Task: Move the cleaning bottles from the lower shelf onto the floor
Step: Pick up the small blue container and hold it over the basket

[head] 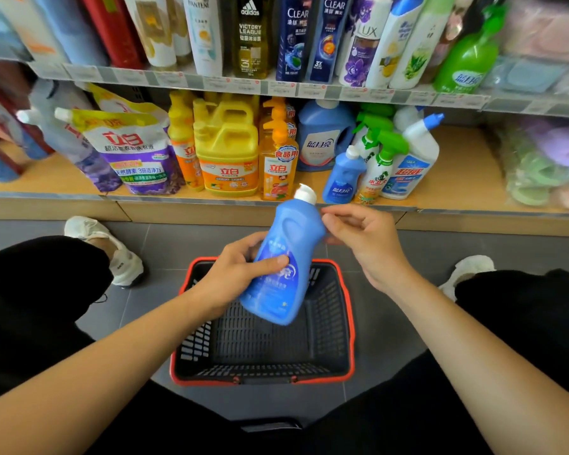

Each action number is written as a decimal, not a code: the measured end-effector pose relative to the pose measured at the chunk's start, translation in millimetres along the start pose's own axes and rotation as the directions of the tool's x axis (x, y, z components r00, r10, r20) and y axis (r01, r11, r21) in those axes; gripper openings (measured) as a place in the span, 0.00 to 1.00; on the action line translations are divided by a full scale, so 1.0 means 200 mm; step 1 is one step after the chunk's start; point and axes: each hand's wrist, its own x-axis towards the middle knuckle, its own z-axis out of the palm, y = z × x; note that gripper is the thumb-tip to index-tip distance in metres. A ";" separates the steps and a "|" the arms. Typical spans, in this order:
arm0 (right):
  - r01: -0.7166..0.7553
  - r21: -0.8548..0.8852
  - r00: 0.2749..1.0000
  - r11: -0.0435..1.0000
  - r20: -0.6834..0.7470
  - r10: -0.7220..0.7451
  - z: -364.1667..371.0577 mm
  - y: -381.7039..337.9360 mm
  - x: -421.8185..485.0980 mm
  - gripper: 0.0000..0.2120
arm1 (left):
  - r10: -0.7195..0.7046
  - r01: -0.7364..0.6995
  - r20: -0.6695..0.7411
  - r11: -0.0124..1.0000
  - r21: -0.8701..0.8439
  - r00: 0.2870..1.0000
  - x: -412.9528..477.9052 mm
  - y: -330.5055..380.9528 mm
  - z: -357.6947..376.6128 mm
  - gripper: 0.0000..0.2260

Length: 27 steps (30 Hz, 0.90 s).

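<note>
My left hand (237, 270) wraps the belly of a blue bottle (284, 257), thumb across its label, holding it tilted with the white cap toward the shelf. My right hand (363, 239) hangs just beside the bottle's shoulder, fingers loosely bent and gripping nothing; I cannot tell if a fingertip brushes it. The bottle is in the air, off the lower shelf (457, 178) and above a black basket (348, 323) with a red rim, which sits on the grey floor (408, 257). With only 1 hand carrying it, I judge the smooth plastic could slip and land in the basket instead of on the floor. Reaching for the next one, my arm could topple the small blue bottle (342, 178) at the shelf's front edge.
</note>
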 end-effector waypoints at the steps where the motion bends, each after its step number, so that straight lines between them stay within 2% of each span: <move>1: -0.052 -0.026 0.998 0.998 0.021 0.053 0.01 0.02 -0.02 0.12 | -0.017 0.016 -0.048 0.999 -0.029 0.999 0.02 0.00 0.00 0.20; 4: -0.219 -0.106 0.961 0.970 0.146 0.233 0.07 0.12 -0.11 0.31 | -0.050 0.031 -0.148 0.992 -0.123 0.988 0.08 0.02 0.00 0.23; 7: -0.215 -0.045 0.928 0.976 0.302 0.219 0.15 0.19 -0.14 0.39 | -0.053 0.026 -0.160 0.986 -0.165 0.986 0.13 0.03 -0.01 0.22; 10: -0.186 0.017 0.952 0.982 0.249 0.176 0.16 0.24 -0.12 0.44 | -0.016 -0.006 -0.108 0.979 -0.206 0.994 0.15 -0.02 -0.02 0.21; 12: -0.146 -0.043 0.960 0.988 0.235 0.153 0.15 0.27 -0.10 0.48 | -0.017 -0.021 -0.143 0.964 -0.263 0.990 0.15 -0.05 -0.03 0.22; 14: -0.113 -0.112 0.965 0.987 0.226 0.136 0.14 0.28 -0.08 0.44 | -0.079 0.021 -0.178 0.952 -0.305 0.981 0.16 -0.06 -0.03 0.23; 18: -0.032 -0.206 0.984 0.978 0.166 0.067 0.12 0.28 -0.05 0.35 | -0.128 0.106 -0.073 0.963 -0.249 0.989 0.17 -0.07 -0.04 0.27; 21: 0.039 -0.346 0.993 0.938 0.121 0.003 0.08 0.27 -0.05 0.31 | -0.111 0.106 -0.046 0.990 -0.095 0.993 0.16 -0.07 -0.04 0.31; 24: 0.220 -0.556 0.975 0.801 0.150 -0.163 0.05 0.26 -0.04 0.31 | -0.119 0.123 -0.071 0.991 0.059 0.990 0.16 -0.06 -0.02 0.33; 25: 0.250 -0.559 0.968 0.790 0.157 -0.196 0.04 0.26 -0.04 0.32 | -0.115 0.126 -0.086 0.984 0.126 0.990 0.15 -0.06 -0.02 0.32; 27: 0.263 -0.488 0.964 0.833 0.165 -0.208 0.05 0.27 -0.04 0.31 | -0.069 0.103 -0.134 0.957 0.272 0.989 0.14 -0.04 -0.01 0.29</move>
